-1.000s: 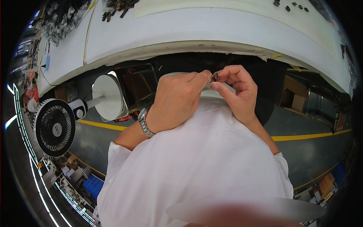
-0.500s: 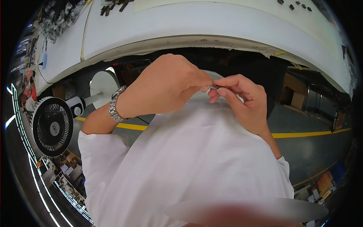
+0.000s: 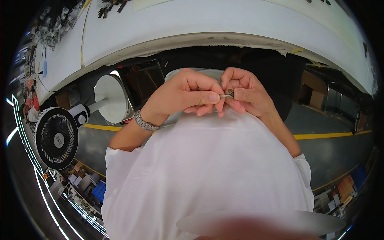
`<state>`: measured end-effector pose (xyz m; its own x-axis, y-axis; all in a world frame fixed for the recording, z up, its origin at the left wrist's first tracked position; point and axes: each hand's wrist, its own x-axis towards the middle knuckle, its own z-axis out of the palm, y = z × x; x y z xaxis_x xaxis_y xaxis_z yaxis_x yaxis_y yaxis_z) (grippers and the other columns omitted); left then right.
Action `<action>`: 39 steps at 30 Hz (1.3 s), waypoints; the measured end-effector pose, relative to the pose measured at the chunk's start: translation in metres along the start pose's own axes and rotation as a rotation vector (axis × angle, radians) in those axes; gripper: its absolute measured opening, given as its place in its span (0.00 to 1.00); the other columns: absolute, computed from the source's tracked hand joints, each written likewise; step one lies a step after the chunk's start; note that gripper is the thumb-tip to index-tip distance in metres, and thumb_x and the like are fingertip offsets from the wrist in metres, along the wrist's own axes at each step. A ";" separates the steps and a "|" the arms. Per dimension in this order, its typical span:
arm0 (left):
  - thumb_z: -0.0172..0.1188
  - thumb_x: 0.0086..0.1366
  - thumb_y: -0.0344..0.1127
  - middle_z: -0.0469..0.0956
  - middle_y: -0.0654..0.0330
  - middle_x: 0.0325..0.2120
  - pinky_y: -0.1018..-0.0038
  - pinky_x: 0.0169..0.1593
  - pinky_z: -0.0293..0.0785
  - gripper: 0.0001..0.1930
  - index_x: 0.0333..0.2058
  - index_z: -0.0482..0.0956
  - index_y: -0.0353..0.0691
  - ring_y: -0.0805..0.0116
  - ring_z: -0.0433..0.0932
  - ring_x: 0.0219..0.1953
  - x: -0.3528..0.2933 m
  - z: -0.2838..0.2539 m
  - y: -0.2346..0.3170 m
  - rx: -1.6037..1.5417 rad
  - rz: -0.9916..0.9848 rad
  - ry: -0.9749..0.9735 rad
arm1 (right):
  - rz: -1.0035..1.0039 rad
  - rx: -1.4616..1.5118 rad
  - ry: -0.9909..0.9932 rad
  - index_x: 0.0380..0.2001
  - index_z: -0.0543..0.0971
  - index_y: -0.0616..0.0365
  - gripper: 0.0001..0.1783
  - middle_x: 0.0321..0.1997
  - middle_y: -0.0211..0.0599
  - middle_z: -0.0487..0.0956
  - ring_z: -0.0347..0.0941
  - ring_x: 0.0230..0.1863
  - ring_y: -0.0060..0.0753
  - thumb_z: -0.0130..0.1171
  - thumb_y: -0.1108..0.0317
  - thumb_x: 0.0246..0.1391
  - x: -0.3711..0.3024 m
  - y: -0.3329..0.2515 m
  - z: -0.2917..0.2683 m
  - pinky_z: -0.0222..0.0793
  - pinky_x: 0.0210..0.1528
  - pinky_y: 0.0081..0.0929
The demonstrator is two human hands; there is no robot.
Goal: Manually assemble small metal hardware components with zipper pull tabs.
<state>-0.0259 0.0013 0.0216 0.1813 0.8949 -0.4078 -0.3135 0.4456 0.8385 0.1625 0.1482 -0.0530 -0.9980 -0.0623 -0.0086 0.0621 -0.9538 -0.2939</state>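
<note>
My left hand point(image 3: 190, 94), with a metal-band watch at its wrist, pinches a thin, pointed, silvery piece point(image 3: 225, 96) between thumb and forefinger. Its tip meets a small, dark, rounded piece point(image 3: 231, 92) that sits in the closed fingers of my right hand point(image 3: 250, 93). Both hands are together in front of my white garment, just short of the table edge, with their fingertips almost touching. Too little of either small piece shows to tell its exact kind.
The white table point(image 3: 180, 24) runs across the far side, with dark strips point(image 3: 112, 7) and a heap of clear plastic point(image 3: 60, 24) on its left. A fan point(image 3: 57, 138) and a round white plate point(image 3: 114, 99) are at left. An open cardboard box point(image 3: 312, 92) lies under the table's right.
My left hand has turned so that its thumb now shows, and has dropped toward my body. The right hand has shifted slightly left and curled in. The dark piece shows more clearly.
</note>
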 end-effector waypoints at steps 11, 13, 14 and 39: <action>0.62 0.71 0.27 0.84 0.57 0.28 0.74 0.29 0.72 0.07 0.43 0.85 0.32 0.72 0.78 0.23 -0.008 0.018 0.002 0.734 0.253 0.401 | -0.228 -0.677 0.605 0.44 0.84 0.69 0.07 0.35 0.42 0.86 0.83 0.33 0.26 0.64 0.78 0.65 -0.013 -0.008 0.051 0.79 0.38 0.24; 0.64 0.70 0.28 0.85 0.53 0.30 0.73 0.31 0.75 0.08 0.45 0.85 0.32 0.66 0.79 0.23 -0.008 0.020 0.003 0.903 0.372 0.432 | -0.264 -0.773 0.627 0.43 0.84 0.69 0.07 0.35 0.41 0.86 0.83 0.33 0.26 0.65 0.79 0.64 -0.016 -0.004 0.056 0.78 0.38 0.23; 0.64 0.70 0.28 0.85 0.53 0.30 0.73 0.31 0.75 0.08 0.45 0.85 0.32 0.66 0.79 0.23 -0.008 0.022 0.003 0.903 0.373 0.435 | -0.300 -0.867 0.650 0.43 0.85 0.69 0.07 0.35 0.40 0.86 0.83 0.33 0.25 0.66 0.80 0.62 -0.017 -0.003 0.058 0.78 0.37 0.22; 0.65 0.59 0.25 0.78 0.60 0.22 0.66 0.24 0.73 0.10 0.40 0.80 0.39 0.60 0.79 0.22 -0.001 0.027 0.005 1.436 0.407 0.414 | -0.457 -1.270 0.602 0.41 0.84 0.64 0.08 0.34 0.34 0.85 0.81 0.34 0.22 0.68 0.81 0.58 -0.016 0.005 0.044 0.76 0.38 0.20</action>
<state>-0.0024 0.0019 0.0362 -0.0291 0.9977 0.0613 0.8957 -0.0012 0.4447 0.1794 0.1318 -0.0127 -0.8015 0.5977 0.0198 0.0152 0.0533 -0.9985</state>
